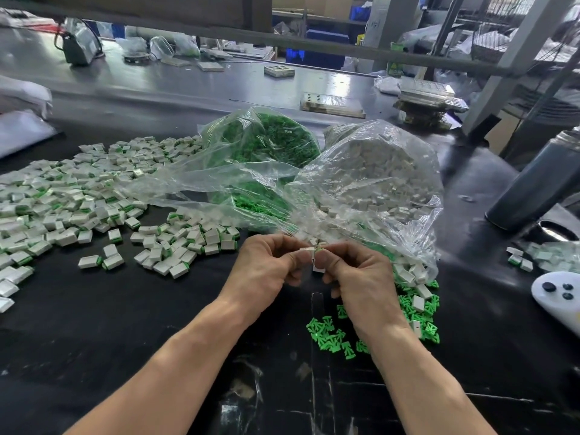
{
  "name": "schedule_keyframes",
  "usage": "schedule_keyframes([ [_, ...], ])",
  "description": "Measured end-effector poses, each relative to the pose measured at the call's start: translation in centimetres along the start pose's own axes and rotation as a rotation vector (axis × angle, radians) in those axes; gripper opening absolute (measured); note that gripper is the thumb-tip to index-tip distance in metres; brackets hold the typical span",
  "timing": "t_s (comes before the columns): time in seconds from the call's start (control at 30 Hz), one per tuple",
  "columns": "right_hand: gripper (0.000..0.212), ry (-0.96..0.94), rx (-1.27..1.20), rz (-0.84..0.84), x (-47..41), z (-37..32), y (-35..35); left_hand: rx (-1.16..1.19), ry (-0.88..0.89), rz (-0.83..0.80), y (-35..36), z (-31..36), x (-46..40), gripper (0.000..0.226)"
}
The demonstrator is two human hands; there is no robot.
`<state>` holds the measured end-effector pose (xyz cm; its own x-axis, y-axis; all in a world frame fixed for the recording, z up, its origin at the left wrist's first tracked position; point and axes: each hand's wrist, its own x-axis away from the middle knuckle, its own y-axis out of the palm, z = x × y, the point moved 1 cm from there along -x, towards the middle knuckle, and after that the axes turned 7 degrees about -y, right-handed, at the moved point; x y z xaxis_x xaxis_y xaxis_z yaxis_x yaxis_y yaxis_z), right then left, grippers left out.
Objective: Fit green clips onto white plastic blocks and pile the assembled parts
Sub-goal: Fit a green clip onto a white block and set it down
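Assembled pile (pixel 78 196): white blocks with green clips fitted, spread loosely across the left of the black table (pixel 131 309), well apart from the hands.
Left hand (pixel 266 268): fingers curled, pinching a white block (pixel 306 251) at chest centre, just in front of the bags.
Right hand (pixel 354 271): fingers curled, pinching a green clip (pixel 320 247) against the block's end; the two thumbs nearly touch.
Step in hand: judged to be the clip pressed into the block, not yet seated.
Green clip bag (pixel 263 142): clear plastic, open, behind the hands.
White block bag (pixel 370 174): clear plastic, slumped open to the right, blocks spilling at its mouth.
Loose clips (pixel 332 334): scattered under and beside the right wrist, a few white blocks among them.
White controller (pixel 558 296): at the far right edge.
Risk: a skewed clip may jam or spring from the pinch into the loose stock.
Risk: the right wrist may sweep loose clips off the table.
Risk: loose bag film near the fingers may catch in the joint.
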<state>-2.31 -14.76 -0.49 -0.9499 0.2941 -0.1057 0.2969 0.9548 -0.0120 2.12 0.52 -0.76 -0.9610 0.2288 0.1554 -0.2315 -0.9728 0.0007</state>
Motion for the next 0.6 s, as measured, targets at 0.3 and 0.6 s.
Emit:
schedule_keyframes([
  [0.3,0.019,0.011,-0.075,0.037,0.04,-0.03,0.14,0.146,-0.076,0.000,0.65,-0.17,-0.05,0.002],
  [0.6,0.006,-0.020,-0.068,0.039,0.50,0.04,0.76,0.140,-0.087,0.020,0.51,-0.20,-0.02,0.006],
])
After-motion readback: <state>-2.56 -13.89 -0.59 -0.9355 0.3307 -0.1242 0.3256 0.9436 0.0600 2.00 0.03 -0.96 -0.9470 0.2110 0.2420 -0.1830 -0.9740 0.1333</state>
